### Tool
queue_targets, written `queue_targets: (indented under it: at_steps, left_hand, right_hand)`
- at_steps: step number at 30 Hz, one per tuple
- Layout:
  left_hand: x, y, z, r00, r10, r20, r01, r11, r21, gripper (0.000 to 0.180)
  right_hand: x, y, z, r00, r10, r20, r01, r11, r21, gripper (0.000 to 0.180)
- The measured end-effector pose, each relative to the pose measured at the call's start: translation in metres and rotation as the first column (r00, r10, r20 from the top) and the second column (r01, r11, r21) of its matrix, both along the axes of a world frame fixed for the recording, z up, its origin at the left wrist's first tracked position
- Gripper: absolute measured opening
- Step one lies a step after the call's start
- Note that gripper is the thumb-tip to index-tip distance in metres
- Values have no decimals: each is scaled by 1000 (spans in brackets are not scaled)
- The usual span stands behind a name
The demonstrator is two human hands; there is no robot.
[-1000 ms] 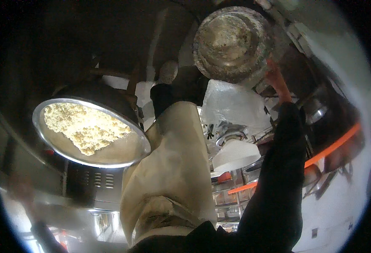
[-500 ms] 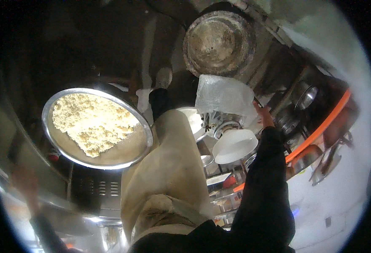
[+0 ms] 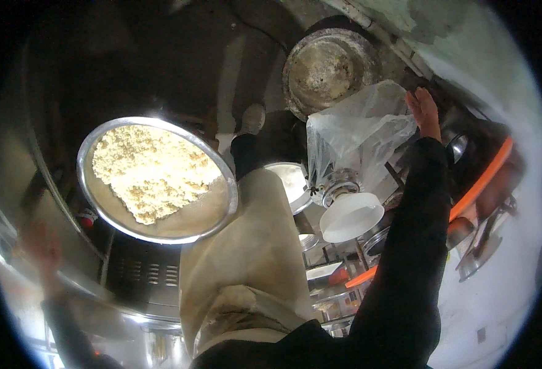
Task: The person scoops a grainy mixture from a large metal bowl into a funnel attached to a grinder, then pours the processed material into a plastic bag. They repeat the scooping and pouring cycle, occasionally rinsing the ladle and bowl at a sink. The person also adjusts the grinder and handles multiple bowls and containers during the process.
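My right hand [image 3: 427, 112] reaches out at the upper right, its fingers closed at the edge of a clear plastic bag [image 3: 360, 120]. The bag stretches from that hand down to a metal fitting [image 3: 340, 184] that has a white bowl-shaped piece [image 3: 352, 216] beside it. At the far left, my left hand [image 3: 42, 249] is dim and blurred near shiny metal; its fingers cannot be made out. Between my hands, a wide metal basin [image 3: 191, 230] holds a pale yellow crumbly heap [image 3: 154, 169].
A round, crusted tub [image 3: 329, 71] stands on the dark floor [image 3: 142, 67] ahead. Close to my legs is a white-filled container [image 3: 288, 181]. An orange-edged rack [image 3: 483, 175] with metal pans runs along the right wall. Vented dark metal [image 3: 151, 270] lies below the basin.
My right hand has moved up and to the right, and the bag has spread out with it. The whole view has shifted slightly; my left hand stays at the far left.
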State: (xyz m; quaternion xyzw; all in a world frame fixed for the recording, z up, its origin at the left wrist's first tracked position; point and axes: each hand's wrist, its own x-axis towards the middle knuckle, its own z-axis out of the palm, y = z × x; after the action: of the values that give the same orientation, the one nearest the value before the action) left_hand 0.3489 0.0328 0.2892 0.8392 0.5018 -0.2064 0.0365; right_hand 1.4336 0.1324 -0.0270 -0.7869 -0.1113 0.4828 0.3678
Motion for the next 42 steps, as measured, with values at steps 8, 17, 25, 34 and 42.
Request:
queue_targets:
  at_steps: [8,17,25,34,42]
  left_hand:
    - [44,18,5,988,-149,39,146,987,70,23]
    - [95,36,15,975,-129,180,103,984,145,20]
    - [144,-50,-53,414,528,742,-512,809,-289,36]
    - [67,-239,-206,-460,844,277,-817,-280,-503,71]
    - [39,-198,-221,-256,940,225,-809,-81,-582,59]
  right_hand:
    - [-84,-63,24,490,653,578,-493,754,-434,21]
    - [-294,-160,102,246,833,496,-701,506,-502,16]
    - [-478,-269,61,947,110,-303,-183,957,-224,29]
    - [-579,-304,72,912,-361,-193,337,930,-149,55]
    - [-586,-338,51,880,-358,-311,299,928,-223,53]
